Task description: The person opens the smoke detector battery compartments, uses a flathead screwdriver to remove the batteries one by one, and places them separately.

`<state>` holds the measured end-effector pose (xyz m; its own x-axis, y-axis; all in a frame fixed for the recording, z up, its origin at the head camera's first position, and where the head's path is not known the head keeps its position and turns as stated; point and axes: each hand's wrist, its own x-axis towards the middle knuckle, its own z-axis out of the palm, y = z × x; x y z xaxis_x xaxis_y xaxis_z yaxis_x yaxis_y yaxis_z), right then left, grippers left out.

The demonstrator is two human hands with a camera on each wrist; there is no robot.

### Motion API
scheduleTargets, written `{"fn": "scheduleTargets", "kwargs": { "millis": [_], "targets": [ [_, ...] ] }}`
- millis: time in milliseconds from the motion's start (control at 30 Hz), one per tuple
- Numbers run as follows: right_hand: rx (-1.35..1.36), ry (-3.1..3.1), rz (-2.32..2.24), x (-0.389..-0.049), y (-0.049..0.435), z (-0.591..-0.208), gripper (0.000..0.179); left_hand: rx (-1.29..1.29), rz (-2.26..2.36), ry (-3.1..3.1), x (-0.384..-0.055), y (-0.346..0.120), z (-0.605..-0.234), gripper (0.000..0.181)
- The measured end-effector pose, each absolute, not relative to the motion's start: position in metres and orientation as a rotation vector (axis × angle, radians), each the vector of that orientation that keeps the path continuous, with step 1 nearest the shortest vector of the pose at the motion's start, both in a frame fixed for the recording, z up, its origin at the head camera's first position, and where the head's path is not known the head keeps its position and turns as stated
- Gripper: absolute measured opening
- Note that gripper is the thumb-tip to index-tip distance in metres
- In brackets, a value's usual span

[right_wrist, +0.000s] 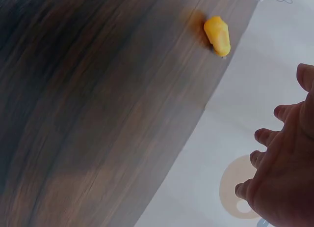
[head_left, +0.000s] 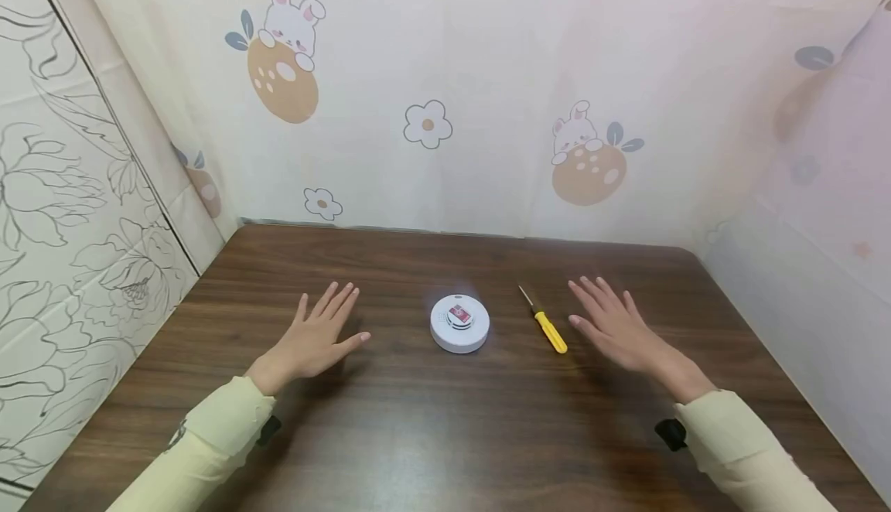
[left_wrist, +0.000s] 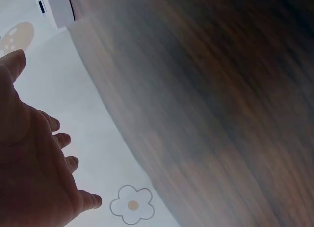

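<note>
A round white smoke detector (head_left: 459, 334) with a red label on its raised centre lies near the middle of the table. To its right is a screwdriver (head_left: 550, 332) with a yellow handle, its metal tip pointing to the back left. My left hand (head_left: 313, 342), fingers spread and straight, hovers over the table left of the detector and holds nothing. On the other side my right hand (head_left: 616, 330) is likewise spread, just right of the screwdriver and apart from it. In the right wrist view the yellow handle (right_wrist: 217, 36) shows end-on.
The dark wooden table (head_left: 445, 419) ends at the back against a pale curtain (head_left: 487, 56) printed with rabbits and flowers. A flower-patterned panel (head_left: 69, 226) stands along the left side, and pale cloth (head_left: 800, 264) borders the right.
</note>
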<state>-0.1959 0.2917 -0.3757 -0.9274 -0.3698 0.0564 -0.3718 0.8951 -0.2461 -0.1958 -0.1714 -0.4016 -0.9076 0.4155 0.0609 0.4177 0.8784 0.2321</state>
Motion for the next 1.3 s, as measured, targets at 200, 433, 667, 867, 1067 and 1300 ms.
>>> {"fn": "scheduleTargets", "kwargs": {
  "millis": [200, 433, 667, 867, 1067, 1300],
  "targets": [
    [0.622, -3.046, 0.403, -0.200, 0.279, -0.376, 0.060, -0.690, -0.381, -3.023, -0.197, -0.166, -0.400, 0.077],
    [0.675, -3.050, 0.407, -0.203, 0.265, -0.381, 0.059, -0.720, -0.381, -3.010, -0.199, -0.156, -0.400, 0.076],
    [0.679, -3.065, 0.434, -0.205, 0.256, -0.384, 0.060, -0.763, -0.393, -2.987, -0.205, -0.141, -0.401, 0.076],
    [0.689, -3.063, 0.410, -0.207, 0.248, -0.383, 0.060, -0.784, -0.412, -2.991, -0.208, -0.128, -0.401, 0.076],
    [0.708, -3.064, 0.457, -0.209, 0.239, -0.383, 0.060, -0.811, -0.417, -3.000, -0.212, -0.116, -0.402, 0.076],
    [0.722, -3.065, 0.455, -0.212, 0.224, -0.382, 0.062, -0.840, -0.406, -3.024, -0.216, -0.103, -0.405, 0.076]
  ]
}}
